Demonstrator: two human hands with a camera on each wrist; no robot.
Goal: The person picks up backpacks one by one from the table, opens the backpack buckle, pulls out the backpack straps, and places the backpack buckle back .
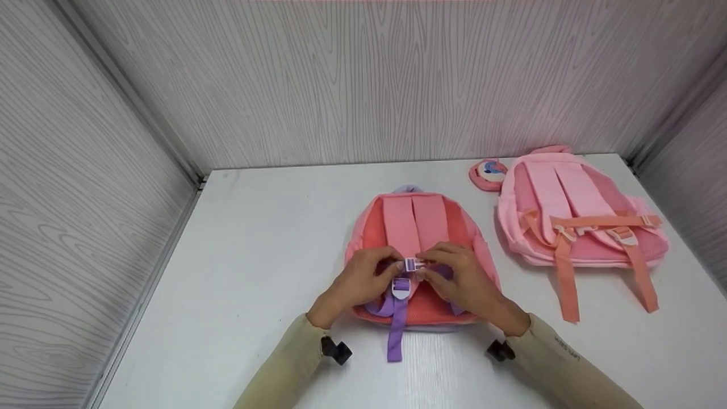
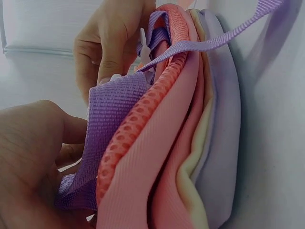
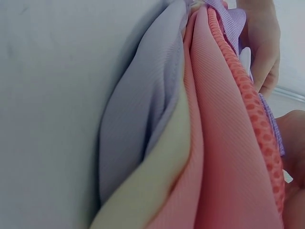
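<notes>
A small coral-pink backpack (image 1: 363, 227) lies with its shoulder straps facing up. Over its middle, my left hand (image 1: 366, 275) pinches the left end of a white plastic buckle (image 1: 410, 264) on a purple strap. Thumb and fingers of my right hand (image 1: 463, 278) pinch the buckle's right end. Whether its halves are fully joined I cannot tell. Just below sits a white strap adjuster (image 1: 401, 288), with a purple webbing tail (image 1: 395, 341) hanging onto the table. In the left wrist view, purple webbing (image 2: 114, 105) runs beside the left hand; the buckle is mostly hidden there.
A second, lighter pink backpack (image 1: 517, 238) with orange straps lies at the right, its strap ends trailing on the white table (image 1: 255, 255). A round pink pouch (image 1: 487, 176) with a picture touches its upper left. Wood-grain panels (image 1: 363, 85) enclose the back and sides.
</notes>
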